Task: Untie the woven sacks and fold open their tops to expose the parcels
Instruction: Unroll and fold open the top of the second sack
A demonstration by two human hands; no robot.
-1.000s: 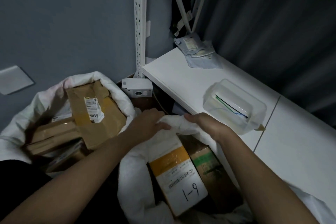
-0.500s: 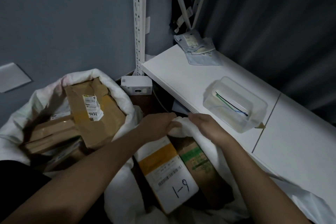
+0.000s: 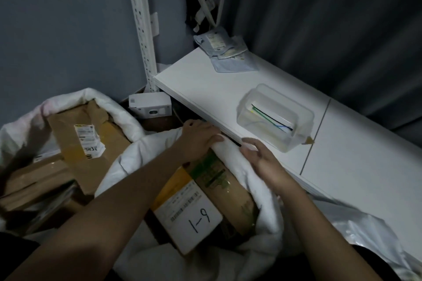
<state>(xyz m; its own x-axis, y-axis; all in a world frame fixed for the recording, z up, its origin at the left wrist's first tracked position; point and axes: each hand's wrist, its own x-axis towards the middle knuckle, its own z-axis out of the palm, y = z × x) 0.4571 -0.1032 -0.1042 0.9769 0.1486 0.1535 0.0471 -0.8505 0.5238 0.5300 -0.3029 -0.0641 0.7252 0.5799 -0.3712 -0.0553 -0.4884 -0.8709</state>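
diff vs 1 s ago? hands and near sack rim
Both hands worked the rim of the near sack back toward the shelf, so more of the green-printed parcel beside the parcel marked 1-9 shows. The left hand still grips the rolled rim. The right hand has let go and lies open against it. The far sack and clear box stayed put.

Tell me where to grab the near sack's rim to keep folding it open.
Probably the rolled far edge of the near sack, between the left hand and right hand. Come from above; the thick roll bulges over the parcels and invites a curled-finger grip.
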